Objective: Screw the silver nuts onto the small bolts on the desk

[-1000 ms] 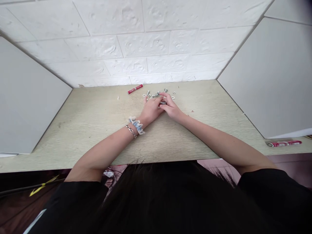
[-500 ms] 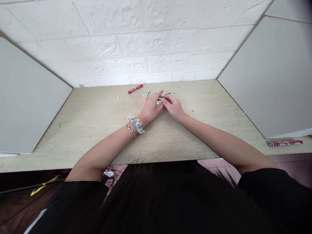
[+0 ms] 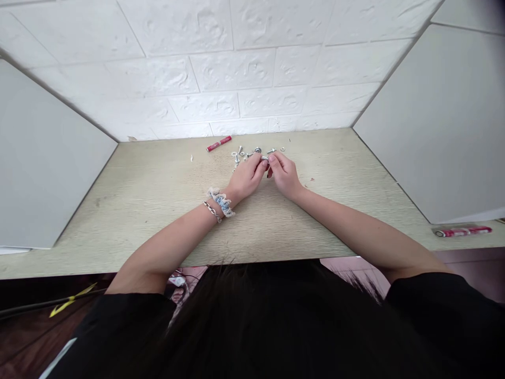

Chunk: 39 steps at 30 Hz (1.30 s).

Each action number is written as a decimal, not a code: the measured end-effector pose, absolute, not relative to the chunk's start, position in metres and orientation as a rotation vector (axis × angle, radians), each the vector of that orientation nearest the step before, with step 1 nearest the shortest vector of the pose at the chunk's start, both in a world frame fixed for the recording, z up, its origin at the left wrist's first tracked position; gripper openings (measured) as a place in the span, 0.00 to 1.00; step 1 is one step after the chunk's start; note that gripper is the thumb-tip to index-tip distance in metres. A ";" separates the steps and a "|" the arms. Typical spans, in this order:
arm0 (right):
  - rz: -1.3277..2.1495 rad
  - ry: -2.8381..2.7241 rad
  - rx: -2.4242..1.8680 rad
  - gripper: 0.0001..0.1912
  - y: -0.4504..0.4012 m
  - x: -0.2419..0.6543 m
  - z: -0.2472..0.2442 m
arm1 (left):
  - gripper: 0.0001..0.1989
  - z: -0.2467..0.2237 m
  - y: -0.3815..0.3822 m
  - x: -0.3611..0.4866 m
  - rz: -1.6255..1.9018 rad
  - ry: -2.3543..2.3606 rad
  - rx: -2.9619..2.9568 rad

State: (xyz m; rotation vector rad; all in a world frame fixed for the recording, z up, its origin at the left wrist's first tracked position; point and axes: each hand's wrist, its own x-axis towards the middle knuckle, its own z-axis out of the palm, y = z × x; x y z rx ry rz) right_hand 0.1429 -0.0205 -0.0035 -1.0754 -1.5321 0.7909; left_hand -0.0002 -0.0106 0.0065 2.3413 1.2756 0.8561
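Note:
Both my hands meet over the far middle of the table around a small metal bolt (image 3: 264, 158). My left hand (image 3: 248, 172) is closed, its thumb and fingers pinching the bolt's left part. My right hand (image 3: 284, 172) pinches the right end between thumb and fingers. Whether a nut or washer is on the bolt is hidden by the fingertips. Just beyond my hands lie a washer (image 3: 234, 154), a loose bolt (image 3: 240, 149), a stack of round metal parts (image 3: 258, 150), another bolt (image 3: 271, 151) and a nut (image 3: 283, 149).
A red tube-like stick (image 3: 219, 143) lies near the white brick wall (image 3: 213, 73). Another red stick (image 3: 463, 231) is at the right front edge. Grey panels (image 3: 51, 158) flank the wooden table (image 3: 158, 184) on both sides.
My left fingers have curled in from a spread pose and closed on the bolt, uncovering more of the metal parts behind. My right hand has shifted slightly to the right.

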 end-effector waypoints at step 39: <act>0.865 -1.550 -1.021 0.27 -0.006 0.145 -0.021 | 0.12 -0.010 0.003 0.000 1.259 1.046 2.172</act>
